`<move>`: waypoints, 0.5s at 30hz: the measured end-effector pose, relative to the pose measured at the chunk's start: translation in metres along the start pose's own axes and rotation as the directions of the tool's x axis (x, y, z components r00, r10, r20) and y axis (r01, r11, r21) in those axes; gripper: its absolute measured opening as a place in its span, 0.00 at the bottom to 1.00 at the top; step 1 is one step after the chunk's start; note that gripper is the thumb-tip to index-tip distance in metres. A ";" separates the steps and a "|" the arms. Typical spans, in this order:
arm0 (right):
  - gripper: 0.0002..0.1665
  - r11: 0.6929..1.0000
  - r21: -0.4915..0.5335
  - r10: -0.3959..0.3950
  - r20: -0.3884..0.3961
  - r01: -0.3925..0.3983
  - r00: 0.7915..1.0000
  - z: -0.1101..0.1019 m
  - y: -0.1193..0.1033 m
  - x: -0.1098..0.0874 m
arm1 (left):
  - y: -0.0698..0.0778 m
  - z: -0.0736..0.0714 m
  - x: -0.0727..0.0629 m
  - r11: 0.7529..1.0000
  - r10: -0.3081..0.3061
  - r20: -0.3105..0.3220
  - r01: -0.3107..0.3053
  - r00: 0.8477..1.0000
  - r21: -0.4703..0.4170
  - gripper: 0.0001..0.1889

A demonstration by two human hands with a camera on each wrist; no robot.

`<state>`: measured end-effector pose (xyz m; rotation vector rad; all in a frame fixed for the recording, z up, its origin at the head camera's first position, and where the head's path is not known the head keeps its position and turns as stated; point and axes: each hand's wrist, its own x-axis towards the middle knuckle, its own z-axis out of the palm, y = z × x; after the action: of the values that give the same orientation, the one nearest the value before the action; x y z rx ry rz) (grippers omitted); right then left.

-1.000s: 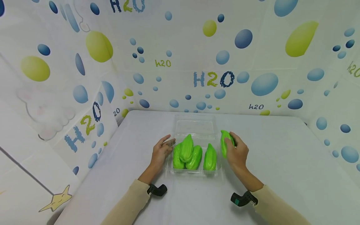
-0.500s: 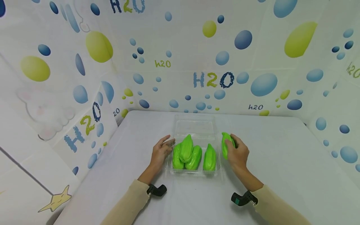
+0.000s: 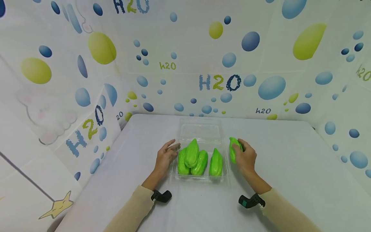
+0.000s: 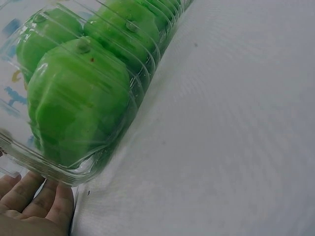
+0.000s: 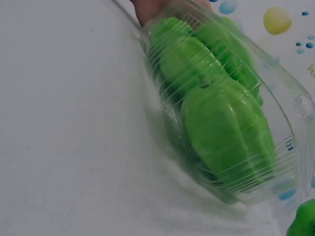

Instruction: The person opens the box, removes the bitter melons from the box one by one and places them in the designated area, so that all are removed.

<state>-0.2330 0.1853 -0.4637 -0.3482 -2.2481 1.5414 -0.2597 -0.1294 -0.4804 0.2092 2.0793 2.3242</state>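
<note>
A clear plastic clamshell box (image 3: 200, 179) stands on the table with its lid (image 3: 200, 129) folded back. Inside at the left, three bright green ridged vegetables (image 3: 192, 154) with pointed ends lie heaped. One more green vegetable (image 3: 215, 162) lies apart at the right side of the box. Just beyond the box's right wall, my right hand (image 3: 245, 158) grips another ridged green vegetable (image 3: 234, 149), thumb on its near side. In the right wrist view, only part of that vegetable (image 5: 304, 221) shows at the corner. My left hand (image 3: 166, 158) rests its extended fingers (image 4: 59, 204) at the box's left rim.
White cloth covers the table (image 3: 290, 154). Behind it hangs a white curtain (image 3: 191, 38) printed with blue and green bubbles. Both wrists carry black camera mounts (image 3: 162, 196), below beige sleeves.
My right hand has drifted slightly right and toward me with the green vegetable in its grip. The left hand, the box and the vegetables inside it stay in place.
</note>
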 end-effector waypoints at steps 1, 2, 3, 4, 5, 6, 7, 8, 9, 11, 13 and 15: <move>0.30 1.000 -0.006 0.006 0.004 -0.006 1.000 0.000 0.001 0.000 | 0.000 0.000 0.000 1.000 -0.004 -0.001 0.004 1.000 -0.001 0.34; 0.30 1.000 -0.011 0.010 0.010 -0.010 1.000 0.000 0.002 0.000 | 0.000 0.000 0.000 1.000 -0.004 0.002 0.004 1.000 -0.001 0.34; 0.30 1.000 -0.015 0.013 0.017 -0.013 1.000 -0.001 0.003 0.000 | 0.000 0.000 0.000 1.000 -0.005 0.003 0.005 1.000 -0.002 0.34; 0.30 1.000 -0.017 0.014 0.021 -0.013 1.000 -0.001 0.004 0.000 | 0.000 0.001 0.000 1.000 -0.005 0.003 0.005 1.000 -0.003 0.34; 0.30 1.000 -0.019 0.013 0.026 -0.012 1.000 -0.001 0.004 0.000 | 0.000 0.001 0.000 1.000 -0.005 0.003 0.005 1.000 -0.005 0.34; 0.30 1.000 -0.020 0.013 0.029 -0.013 0.999 -0.001 0.005 0.000 | 0.000 0.001 -0.001 1.000 -0.006 0.003 0.006 1.000 -0.004 0.34; 0.30 1.000 -0.025 0.012 0.033 -0.011 0.999 -0.001 0.006 0.000 | 0.000 0.001 -0.001 1.000 -0.008 0.003 0.008 1.000 -0.004 0.34; 0.30 0.999 -0.033 0.010 0.036 -0.009 0.999 -0.001 0.006 0.000 | 0.000 0.001 -0.001 1.000 -0.007 0.002 0.007 1.000 -0.003 0.34; 0.31 0.999 -0.039 0.009 0.040 -0.008 0.999 -0.001 0.006 0.000 | 0.000 0.001 -0.001 1.000 -0.007 0.001 0.007 1.000 -0.003 0.34; 0.31 0.998 -0.055 0.010 0.044 -0.007 0.999 -0.002 0.008 0.000 | 0.001 0.000 -0.001 1.000 -0.007 0.000 0.007 1.000 -0.007 0.34; 0.31 0.997 -0.071 0.014 0.050 -0.011 0.999 -0.002 0.009 0.001 | 0.001 0.000 -0.002 1.000 -0.005 0.003 0.005 1.000 -0.008 0.34; 0.31 0.996 -0.088 0.021 0.059 -0.016 0.998 -0.002 0.011 0.001 | 0.001 0.000 -0.002 1.000 -0.006 0.004 0.006 1.000 -0.014 0.34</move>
<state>-0.2327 0.1915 -0.4731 -0.3531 -2.3702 1.4833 -0.2581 -0.1299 -0.4796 0.2065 2.0581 2.3329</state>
